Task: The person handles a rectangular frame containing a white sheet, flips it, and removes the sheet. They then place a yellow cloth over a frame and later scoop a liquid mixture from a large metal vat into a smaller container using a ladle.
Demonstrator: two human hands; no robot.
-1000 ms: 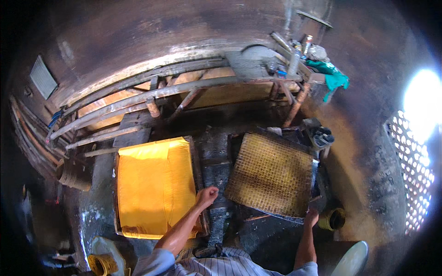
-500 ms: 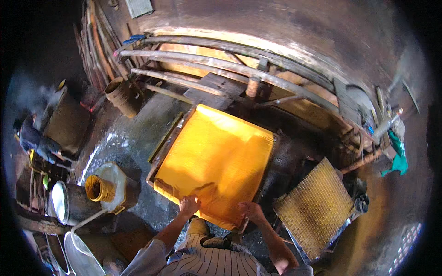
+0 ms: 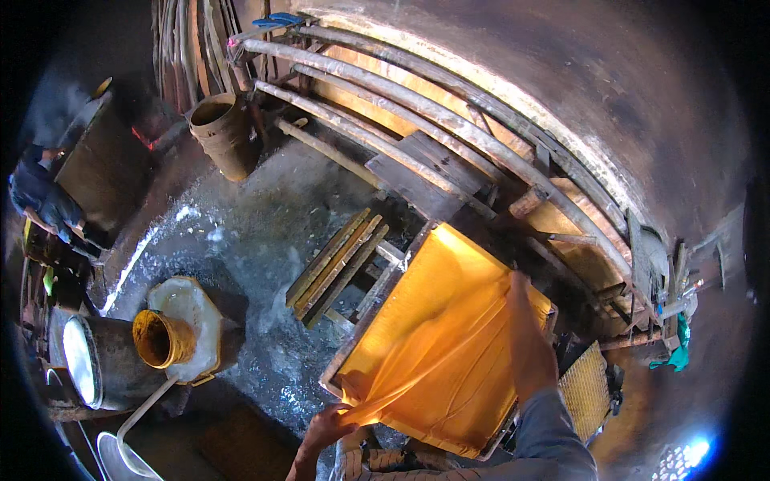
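A wet-looking yellow-orange cloth (image 3: 449, 337) is spread over a square wooden frame (image 3: 362, 321) in front of me. My left hand (image 3: 327, 425) is closed on the cloth's near left corner and lifts it a little. My right hand (image 3: 523, 298) reaches across to the far right corner, its fingers closed at the cloth's edge and partly hidden. Diagonal folds stretch between the two hands, and the cloth's near right part lies flatter on the frame.
Wooden slats (image 3: 337, 260) stand left of the frame. Further left are a yellow bucket (image 3: 164, 341) on a pale lidded container, a metal drum (image 3: 120, 365) and a strainer (image 3: 120, 457). A rusty barrel (image 3: 224, 136), pole rack (image 3: 433, 104), woven panel (image 3: 589, 389) and another person (image 3: 46, 192) surround this spot.
My right hand has moved from the near edge to the far right corner. The left hand now raises the near left corner, and diagonal folds have formed. The view has swung left.
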